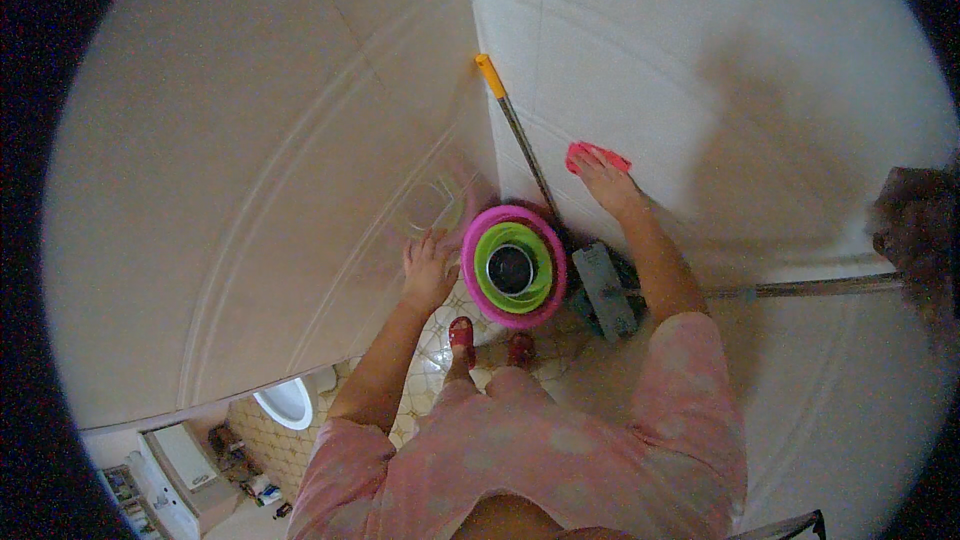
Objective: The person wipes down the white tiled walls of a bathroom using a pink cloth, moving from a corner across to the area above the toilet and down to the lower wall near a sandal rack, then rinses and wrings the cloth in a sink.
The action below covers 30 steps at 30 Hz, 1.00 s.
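A pink cloth (619, 160) lies flat against the white wall (645, 75), pressed there under the fingers of my right hand (604, 178). My left hand (429, 270) holds nothing, its fingers spread close to the beige wall (300, 180); whether it touches the surface I cannot tell. Between my arms, in the corner, stands a pink basin (470, 286) with a green basin (485, 295) nested in it. Inside that sits a dark round vessel with a pale rim (511, 270).
A pole with a yellow handle (491, 76) leans into the corner behind the basins. Right of them is a grey flat mop head (606, 291) on a metal pole (817, 286). My feet, in red sandals (462, 337), stand on patterned tiles. A white toilet (286, 403) shows lower left.
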Tool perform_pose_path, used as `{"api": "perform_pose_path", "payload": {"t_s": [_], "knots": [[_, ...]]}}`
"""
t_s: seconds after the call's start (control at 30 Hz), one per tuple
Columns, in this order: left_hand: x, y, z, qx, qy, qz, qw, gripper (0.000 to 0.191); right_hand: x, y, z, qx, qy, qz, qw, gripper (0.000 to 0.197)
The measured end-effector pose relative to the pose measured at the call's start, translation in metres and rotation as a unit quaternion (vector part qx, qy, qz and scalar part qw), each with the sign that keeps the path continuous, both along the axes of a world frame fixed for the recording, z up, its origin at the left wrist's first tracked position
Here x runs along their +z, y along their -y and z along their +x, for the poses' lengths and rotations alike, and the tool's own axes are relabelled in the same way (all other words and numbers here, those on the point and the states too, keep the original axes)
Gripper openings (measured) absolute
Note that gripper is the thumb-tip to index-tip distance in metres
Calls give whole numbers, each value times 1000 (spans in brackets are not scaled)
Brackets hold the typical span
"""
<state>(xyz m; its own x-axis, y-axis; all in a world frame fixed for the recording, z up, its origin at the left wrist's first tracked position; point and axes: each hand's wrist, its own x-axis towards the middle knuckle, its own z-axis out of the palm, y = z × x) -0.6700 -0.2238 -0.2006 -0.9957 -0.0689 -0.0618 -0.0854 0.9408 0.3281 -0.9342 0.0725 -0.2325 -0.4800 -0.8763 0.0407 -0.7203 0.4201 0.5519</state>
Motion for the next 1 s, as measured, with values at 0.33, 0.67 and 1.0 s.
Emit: {"api": "perform_pose_path", "payload": {"t_s": [0.33, 0.67, 1.0], "knots": [[8, -23, -17, -18, -29, 8, 999, 41, 34, -56, 12, -49, 183, -89, 978, 43], [43, -57, -43, -66, -121, -6, 990, 43, -41, -198, 0, 3, -305, 243, 921, 39], [98, 19, 39, 89, -190, -98, 973, 43, 156, -23, 75, -23, 104, -306, 946, 46]]}}
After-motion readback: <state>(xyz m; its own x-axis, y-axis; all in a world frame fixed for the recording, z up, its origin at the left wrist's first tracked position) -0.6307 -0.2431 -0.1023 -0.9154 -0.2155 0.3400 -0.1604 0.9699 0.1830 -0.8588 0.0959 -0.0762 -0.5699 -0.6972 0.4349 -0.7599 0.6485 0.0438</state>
